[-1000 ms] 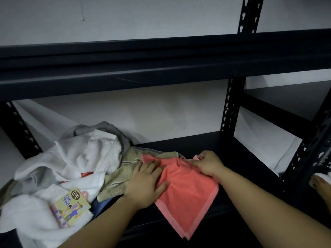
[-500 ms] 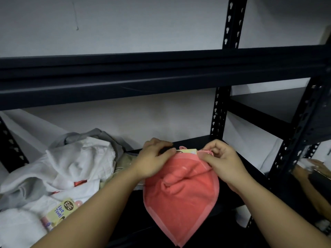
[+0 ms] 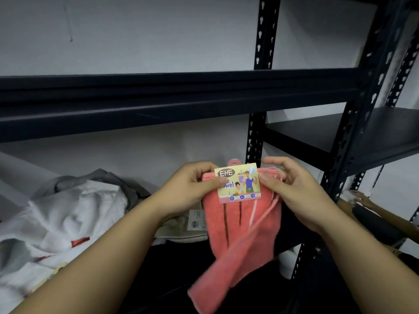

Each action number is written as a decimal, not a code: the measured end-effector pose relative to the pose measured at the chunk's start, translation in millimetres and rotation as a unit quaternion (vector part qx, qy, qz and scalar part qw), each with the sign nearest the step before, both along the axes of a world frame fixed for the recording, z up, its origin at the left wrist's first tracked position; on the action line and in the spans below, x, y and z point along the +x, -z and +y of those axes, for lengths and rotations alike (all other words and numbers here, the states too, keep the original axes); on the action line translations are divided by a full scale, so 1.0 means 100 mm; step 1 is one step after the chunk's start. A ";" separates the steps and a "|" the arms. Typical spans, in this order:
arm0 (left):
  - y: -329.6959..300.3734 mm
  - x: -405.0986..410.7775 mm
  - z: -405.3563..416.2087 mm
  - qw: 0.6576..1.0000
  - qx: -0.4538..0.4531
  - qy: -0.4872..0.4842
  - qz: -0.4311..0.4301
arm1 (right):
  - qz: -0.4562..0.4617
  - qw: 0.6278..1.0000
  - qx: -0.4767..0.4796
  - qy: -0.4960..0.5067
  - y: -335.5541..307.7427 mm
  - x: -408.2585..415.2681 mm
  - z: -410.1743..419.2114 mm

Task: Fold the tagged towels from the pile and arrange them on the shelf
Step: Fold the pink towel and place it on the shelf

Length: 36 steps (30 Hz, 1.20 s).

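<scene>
**Coral towel held up by its top edge**

Your left hand (image 3: 188,189) and right hand (image 3: 292,189) each pinch the top edge of one coral-pink terry towel (image 3: 240,232), hanging between them above the dark metal shelf (image 3: 172,105). Its yellow card tag (image 3: 238,183), half hidden earlier, now faces you. One pile of white and grey towels (image 3: 68,218) lies left.
</scene>
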<state>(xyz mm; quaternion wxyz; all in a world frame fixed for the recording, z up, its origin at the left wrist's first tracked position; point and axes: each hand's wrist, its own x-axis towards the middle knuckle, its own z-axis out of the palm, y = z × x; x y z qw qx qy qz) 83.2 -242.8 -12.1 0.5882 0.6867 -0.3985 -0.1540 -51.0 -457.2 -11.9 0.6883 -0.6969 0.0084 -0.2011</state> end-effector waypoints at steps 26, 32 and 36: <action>-0.27 0.00 0.11 0.987 0.101 0.112 -0.060 | 0.039 0.998 0.010 -0.052 0.30 0.36 -0.18; -0.29 -0.01 0.00 0.959 0.138 0.058 -0.241 | 0.089 0.995 -0.044 0.017 0.52 0.55 -0.08; -0.38 0.01 -0.09 0.941 0.122 -0.048 -0.313 | 0.062 0.996 -0.051 0.030 0.35 0.52 -0.12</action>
